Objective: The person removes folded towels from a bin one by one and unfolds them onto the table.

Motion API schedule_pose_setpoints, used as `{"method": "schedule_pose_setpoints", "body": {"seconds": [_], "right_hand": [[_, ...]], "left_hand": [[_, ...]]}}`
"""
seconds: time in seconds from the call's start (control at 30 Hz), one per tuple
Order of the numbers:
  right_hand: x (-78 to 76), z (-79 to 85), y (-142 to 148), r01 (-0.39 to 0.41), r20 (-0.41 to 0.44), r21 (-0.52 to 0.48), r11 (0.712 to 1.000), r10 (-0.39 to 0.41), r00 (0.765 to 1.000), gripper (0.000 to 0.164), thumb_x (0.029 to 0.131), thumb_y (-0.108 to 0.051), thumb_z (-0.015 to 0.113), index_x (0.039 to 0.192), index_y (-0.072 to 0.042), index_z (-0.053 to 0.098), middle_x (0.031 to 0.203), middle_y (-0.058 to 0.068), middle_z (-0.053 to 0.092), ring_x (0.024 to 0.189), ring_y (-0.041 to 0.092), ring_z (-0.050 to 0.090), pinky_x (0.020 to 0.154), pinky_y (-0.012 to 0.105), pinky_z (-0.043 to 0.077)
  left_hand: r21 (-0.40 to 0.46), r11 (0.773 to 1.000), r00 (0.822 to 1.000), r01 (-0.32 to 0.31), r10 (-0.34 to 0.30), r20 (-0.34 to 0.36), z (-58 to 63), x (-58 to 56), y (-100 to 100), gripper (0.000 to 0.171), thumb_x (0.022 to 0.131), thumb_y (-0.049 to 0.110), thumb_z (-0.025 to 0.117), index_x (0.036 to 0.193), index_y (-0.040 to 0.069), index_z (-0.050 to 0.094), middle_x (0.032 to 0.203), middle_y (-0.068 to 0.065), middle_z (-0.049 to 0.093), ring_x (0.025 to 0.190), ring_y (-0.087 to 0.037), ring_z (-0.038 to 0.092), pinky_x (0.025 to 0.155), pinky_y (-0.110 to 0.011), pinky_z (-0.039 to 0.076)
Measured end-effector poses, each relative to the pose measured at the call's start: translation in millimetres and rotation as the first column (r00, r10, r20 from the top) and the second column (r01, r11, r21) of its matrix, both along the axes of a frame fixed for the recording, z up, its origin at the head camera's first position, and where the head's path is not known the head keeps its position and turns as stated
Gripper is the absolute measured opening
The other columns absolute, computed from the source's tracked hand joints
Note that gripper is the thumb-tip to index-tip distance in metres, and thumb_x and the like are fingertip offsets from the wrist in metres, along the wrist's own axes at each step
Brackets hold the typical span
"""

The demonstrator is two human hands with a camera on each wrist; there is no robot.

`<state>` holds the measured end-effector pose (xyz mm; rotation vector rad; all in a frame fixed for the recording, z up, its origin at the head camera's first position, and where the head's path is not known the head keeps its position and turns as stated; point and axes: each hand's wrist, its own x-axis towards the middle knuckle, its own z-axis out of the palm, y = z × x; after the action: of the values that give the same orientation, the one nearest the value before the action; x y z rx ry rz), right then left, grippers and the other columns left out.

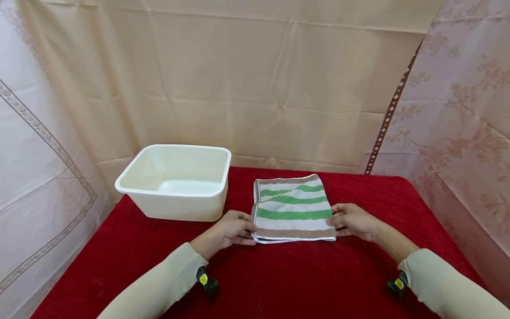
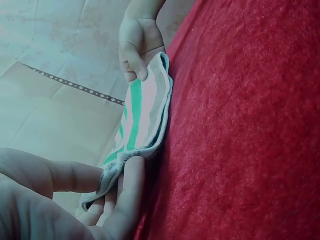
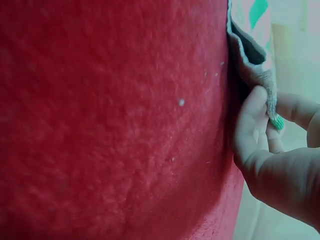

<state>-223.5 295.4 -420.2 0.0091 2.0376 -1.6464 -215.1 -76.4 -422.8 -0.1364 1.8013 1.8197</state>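
Observation:
A folded towel (image 1: 295, 208) with green, white and brown stripes lies on the red-covered table. My left hand (image 1: 235, 228) pinches its left edge near the front corner, thumb above and fingers beneath, as the left wrist view of that hand (image 2: 75, 200) shows. On the opposite side my right hand (image 1: 352, 221) pinches the right edge. In the right wrist view, the fingers (image 3: 250, 120) reach under the towel's edge (image 3: 260, 75), and its layers gape a little there. The towel's front edge faces me.
A cream plastic basin (image 1: 179, 206) stands to the left of the towel, just behind my left forearm. Red plush cloth (image 1: 279, 283) covers the table. Beige curtain (image 1: 255, 88) hangs behind, with patterned cloth (image 1: 470, 110) on the right side.

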Motion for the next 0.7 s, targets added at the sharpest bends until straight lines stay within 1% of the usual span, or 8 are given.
{"method": "schedule_pose_setpoints", "body": {"seconds": [0.13, 0.27, 0.37, 0.43, 0.53, 0.63, 0.7], "right_hand": [[9.4, 4.1, 2, 0.017, 0.035, -0.059, 0.998, -0.015, 0.999, 0.036, 0.096, -0.005, 0.068, 0.123, 0.004, 0.046, 0.092, 0.004, 0.062, 0.082, 0.014, 0.059, 0.077, 0.032, 0.06], [17.1, 6.2, 5, -0.005, 0.063, -0.117, 0.993, 0.012, 0.998, 0.037, 0.098, -0.004, 0.065, 0.127, 0.007, 0.044, 0.098, 0.006, 0.068, 0.084, 0.014, 0.064, 0.077, 0.029, 0.06], [19.8, 3.4, 10, -0.013, 0.077, -0.126, 0.992, 0.022, 0.997, 0.036, 0.098, -0.003, 0.064, 0.127, 0.007, 0.045, 0.1, 0.007, 0.069, 0.084, 0.014, 0.065, 0.077, 0.027, 0.06], [20.1, 0.1, 12, -0.019, 0.082, -0.117, 0.993, 0.028, 0.996, 0.036, 0.098, -0.004, 0.064, 0.127, 0.007, 0.045, 0.1, 0.006, 0.068, 0.084, 0.014, 0.064, 0.077, 0.027, 0.06], [20.1, -4.2, 13, -0.038, 0.074, -0.078, 0.996, 0.043, 0.996, 0.039, 0.098, -0.005, 0.066, 0.128, 0.008, 0.044, 0.1, 0.008, 0.067, 0.086, 0.016, 0.064, 0.078, 0.029, 0.06], [18.5, -4.8, 12, -0.05, 0.04, 0.005, 0.999, 0.05, 0.998, 0.045, 0.095, -0.007, 0.07, 0.129, 0.009, 0.044, 0.1, 0.011, 0.066, 0.087, 0.02, 0.065, 0.077, 0.033, 0.062], [15.2, -3.8, 11, -0.046, 0.009, 0.076, 0.996, 0.045, 0.999, 0.048, 0.094, -0.009, 0.072, 0.129, 0.01, 0.045, 0.1, 0.013, 0.066, 0.086, 0.022, 0.065, 0.075, 0.036, 0.062]], "left_hand": [[0.04, 0.999, 1.0, -0.005, 0.004, 0.017, 0.8, 1.1, 0, 0.029, 0.094, -0.008, 0.061, 0.122, -0.01, 0.055, 0.098, -0.019, 0.066, 0.079, -0.025, 0.069, 0.077, -0.045, 0.064], [0.104, 0.995, 0.998, -0.006, -0.001, 0.067, -0.4, 2.2, -1, 0.031, 0.094, -0.009, 0.059, 0.125, -0.01, 0.054, 0.099, -0.018, 0.066, 0.081, -0.025, 0.067, 0.079, -0.042, 0.064], [0.136, 0.991, 0.995, 0.006, -0.02, 0.102, -3.4, 2.5, -3, 0.031, 0.094, -0.01, 0.057, 0.125, -0.011, 0.056, 0.099, -0.017, 0.066, 0.084, -0.024, 0.066, 0.082, -0.041, 0.063], [0.128, 0.992, 0.994, 0.017, -0.031, 0.108, -5.9, 2.8, -4, 0.032, 0.094, -0.011, 0.057, 0.126, -0.012, 0.056, 0.099, -0.018, 0.067, 0.085, -0.025, 0.067, 0.083, -0.042, 0.063], [0.084, 0.996, 0.995, 0.04, -0.048, 0.088, -8.2, 3.7, -4, 0.031, 0.093, -0.011, 0.059, 0.124, -0.012, 0.057, 0.098, -0.019, 0.067, 0.083, -0.026, 0.068, 0.081, -0.044, 0.063], [0.014, 0.999, 0.998, 0.046, -0.047, 0.035, -8.2, 3.8, -3, 0.031, 0.092, -0.007, 0.063, 0.121, -0.01, 0.056, 0.097, -0.019, 0.067, 0.077, -0.025, 0.068, 0.075, -0.044, 0.064], [-0.035, 0.999, 1.0, 0.027, -0.027, -0.004, -6.8, 2.5, -2, 0.031, 0.092, -0.003, 0.065, 0.121, -0.009, 0.055, 0.096, -0.019, 0.067, 0.073, -0.024, 0.068, 0.071, -0.042, 0.065]]}}
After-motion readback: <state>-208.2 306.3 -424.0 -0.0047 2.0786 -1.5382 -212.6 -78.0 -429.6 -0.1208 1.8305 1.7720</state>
